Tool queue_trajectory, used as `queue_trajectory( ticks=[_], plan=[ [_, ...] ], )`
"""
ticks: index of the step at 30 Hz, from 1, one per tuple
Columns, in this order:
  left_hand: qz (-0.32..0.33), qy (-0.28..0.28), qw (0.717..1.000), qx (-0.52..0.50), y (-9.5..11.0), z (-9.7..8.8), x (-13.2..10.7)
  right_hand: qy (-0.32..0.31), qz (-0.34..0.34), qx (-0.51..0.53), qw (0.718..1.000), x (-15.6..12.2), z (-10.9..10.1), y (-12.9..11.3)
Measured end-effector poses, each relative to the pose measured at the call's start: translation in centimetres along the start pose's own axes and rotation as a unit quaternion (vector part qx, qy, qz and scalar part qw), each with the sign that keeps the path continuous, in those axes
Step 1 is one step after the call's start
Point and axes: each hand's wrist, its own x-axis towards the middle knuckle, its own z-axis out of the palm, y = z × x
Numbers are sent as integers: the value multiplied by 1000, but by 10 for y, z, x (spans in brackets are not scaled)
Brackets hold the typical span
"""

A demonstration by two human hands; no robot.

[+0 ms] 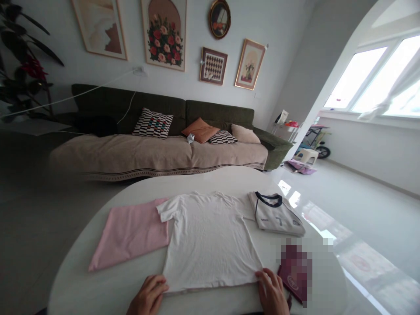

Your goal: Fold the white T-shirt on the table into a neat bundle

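Note:
A white T-shirt [210,240] lies spread flat on the round white table, its hem towards me and its sleeves out to both sides. My left hand [149,294] is closed on the hem's left corner, fingers bent over the cloth. At the right corner of the hem, my right hand [272,289] pinches the fabric between thumb and fingers. Left of the shirt is a folded pink cloth [134,234], partly under the left sleeve. A folded white shirt with a dark collar [278,216] sits by the right sleeve.
A dark red booklet-like item [293,273], partly pixelated, lies on the table [323,262] beside my right hand. Beyond the table stands a green sofa [218,111] with a beige cover and several cushions. A white stool [306,155] is on the floor at the right.

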Motion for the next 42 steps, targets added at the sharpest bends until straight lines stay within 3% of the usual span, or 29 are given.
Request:
queue_trajectory(
  ticks=[7,14,25,32,42],
  plan=[
    [-63,34,997,-36,6,0,-3,56,71,22,996,5,-4,-17],
    [-117,56,987,-91,13,-4,0,89,107,71,988,11,0,-18],
    [-203,126,960,-147,22,-1,-1,109,113,109,982,16,-25,-24],
    [-253,130,938,-196,29,0,7,117,155,116,974,27,-36,-31],
    [-242,137,934,-226,40,-4,20,105,192,126,968,39,-43,-28]
  ],
)
